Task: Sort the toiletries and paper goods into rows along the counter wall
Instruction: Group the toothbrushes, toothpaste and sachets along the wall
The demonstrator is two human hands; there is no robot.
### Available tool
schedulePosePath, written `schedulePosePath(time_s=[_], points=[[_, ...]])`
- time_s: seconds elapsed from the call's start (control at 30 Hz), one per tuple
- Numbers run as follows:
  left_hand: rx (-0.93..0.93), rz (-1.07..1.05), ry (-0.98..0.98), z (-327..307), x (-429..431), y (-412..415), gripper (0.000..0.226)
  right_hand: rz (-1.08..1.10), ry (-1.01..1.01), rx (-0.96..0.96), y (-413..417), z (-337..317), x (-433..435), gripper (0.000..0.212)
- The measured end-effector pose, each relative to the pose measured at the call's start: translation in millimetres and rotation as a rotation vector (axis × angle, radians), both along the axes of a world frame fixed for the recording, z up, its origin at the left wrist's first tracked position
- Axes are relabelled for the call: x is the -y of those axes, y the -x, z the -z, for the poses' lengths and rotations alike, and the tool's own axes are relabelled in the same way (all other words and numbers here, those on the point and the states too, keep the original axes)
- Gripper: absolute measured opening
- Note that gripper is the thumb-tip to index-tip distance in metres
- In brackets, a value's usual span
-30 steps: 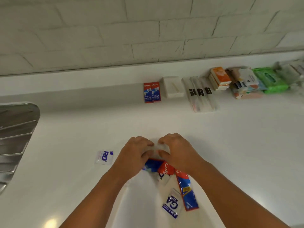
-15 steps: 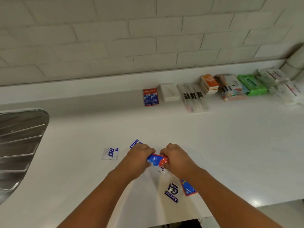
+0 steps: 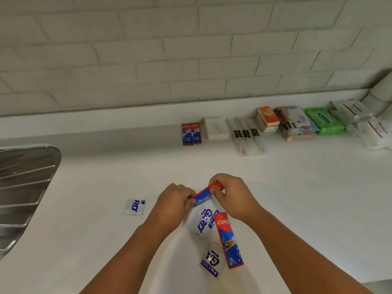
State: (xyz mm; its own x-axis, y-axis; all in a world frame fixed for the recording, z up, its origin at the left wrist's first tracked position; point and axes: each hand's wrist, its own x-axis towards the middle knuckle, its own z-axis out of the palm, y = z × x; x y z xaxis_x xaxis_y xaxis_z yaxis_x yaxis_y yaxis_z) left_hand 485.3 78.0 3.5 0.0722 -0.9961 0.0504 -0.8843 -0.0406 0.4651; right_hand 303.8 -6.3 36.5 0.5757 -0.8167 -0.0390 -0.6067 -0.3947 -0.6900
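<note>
While both hands sit over the counter [image 3: 297, 198] near its front edge, left hand [image 3: 176, 200] & right hand [image 3: 231, 196] each pinch one end of a red/blue toothpaste sachet [image 3: 204, 195], fingers curled. Just below lie a 2nd toothpaste sachet [image 3: 229, 240] and the GARD sachets [image 3: 203, 222]. At the wall, L to R: sachet pair [image 3: 191, 134], white box [image 3: 215, 128], toothbrush packs [image 3: 247, 136], tissue packs [image 3: 267, 118], green wipes [image 3: 323, 120].

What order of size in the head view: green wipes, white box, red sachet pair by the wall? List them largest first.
1. green wipes
2. white box
3. red sachet pair, only slightly smaller than the box

All three lie about equally far from the camera, so nearness hardly skews this.
</note>
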Motion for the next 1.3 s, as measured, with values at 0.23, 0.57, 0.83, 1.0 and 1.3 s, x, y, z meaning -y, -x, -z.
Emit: schedulePosePath(time_s=[0.23, 0.57, 0.83, 1.0, 1.3], points=[[-0.103, -0.149, 0.05, -11.4, 25.1, 3.4, 0.012, -0.001, -0.005, 0.102, -9.6, -9.5, 45.7, 0.015], [-0.333, -0.352, 0.019, -6.7, 77.7, -13.1, 0.01, 0.217, -0.295, 0.515, -49.2, 19.6, 100.6, 0.028], [-0.537, -0.503, 0.068, 6.1, 148.0, -50.1, 0.011, 0.261, -0.274, 0.454, -74.1, 50.2, 134.3, 0.034], [-0.625, -0.544, -0.006, 11.2, 193.4, -63.9, 0.016, 0.204, -0.435, 0.502, -96.5, 57.7, 148.0, 0.033], [-0.519, -0.581, -0.059, 27.8, 241.6, -71.2, 0.006, 0.133, -0.504, 0.392, -114.2, 64.6, 177.7, 0.053]])
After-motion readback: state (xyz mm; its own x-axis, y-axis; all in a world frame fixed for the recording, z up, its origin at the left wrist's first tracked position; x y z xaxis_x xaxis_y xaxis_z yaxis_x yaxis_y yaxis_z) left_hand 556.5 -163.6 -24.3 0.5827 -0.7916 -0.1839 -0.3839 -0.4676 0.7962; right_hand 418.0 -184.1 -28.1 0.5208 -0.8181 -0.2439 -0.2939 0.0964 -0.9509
